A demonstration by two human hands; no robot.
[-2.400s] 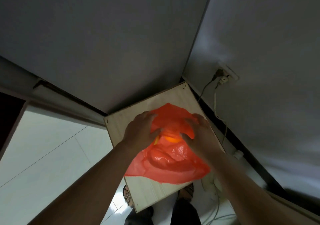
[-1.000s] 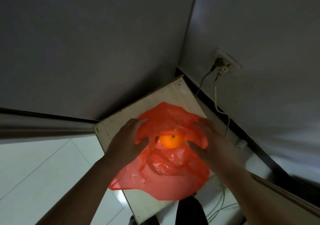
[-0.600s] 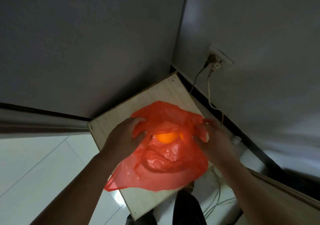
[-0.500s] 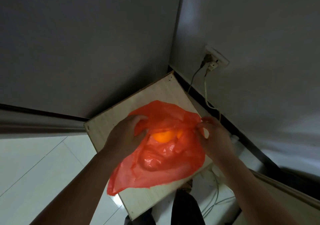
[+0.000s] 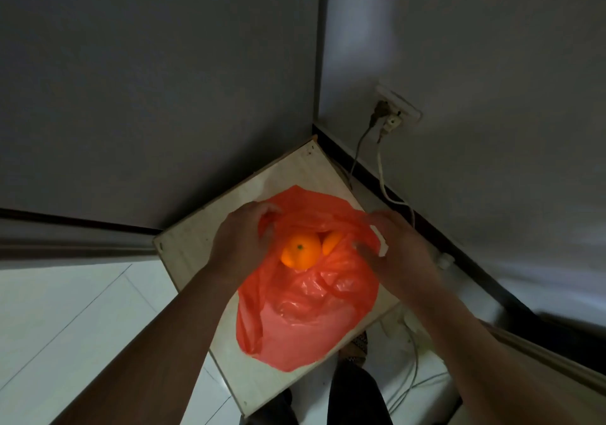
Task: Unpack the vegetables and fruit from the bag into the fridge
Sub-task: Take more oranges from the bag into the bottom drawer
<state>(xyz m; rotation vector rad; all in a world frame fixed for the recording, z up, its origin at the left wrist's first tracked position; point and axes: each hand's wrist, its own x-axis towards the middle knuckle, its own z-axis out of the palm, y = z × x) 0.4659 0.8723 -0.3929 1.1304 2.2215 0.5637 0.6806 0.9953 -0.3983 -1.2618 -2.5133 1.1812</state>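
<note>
A red plastic bag (image 5: 305, 313) lies on a pale wooden stand (image 5: 193, 247). Its mouth is pulled apart, and an orange (image 5: 300, 251) with a green stem spot shows inside, with a second orange (image 5: 332, 242) partly hidden behind it. My left hand (image 5: 242, 241) grips the bag's left rim with curled fingers. My right hand (image 5: 396, 247) pinches the right rim. The grey fridge side (image 5: 157, 96) rises behind the stand, its door shut as far as I see.
A wall socket (image 5: 393, 113) with two plugs and hanging cables (image 5: 382, 175) sits on the right wall. White floor tiles (image 5: 65, 319) lie to the left. More cables (image 5: 413, 382) run on the floor by my feet at the bottom.
Both hands have spread the bag's mouth wider. The first orange is now fully exposed and a second one shows beside it. The view has shifted slightly.
</note>
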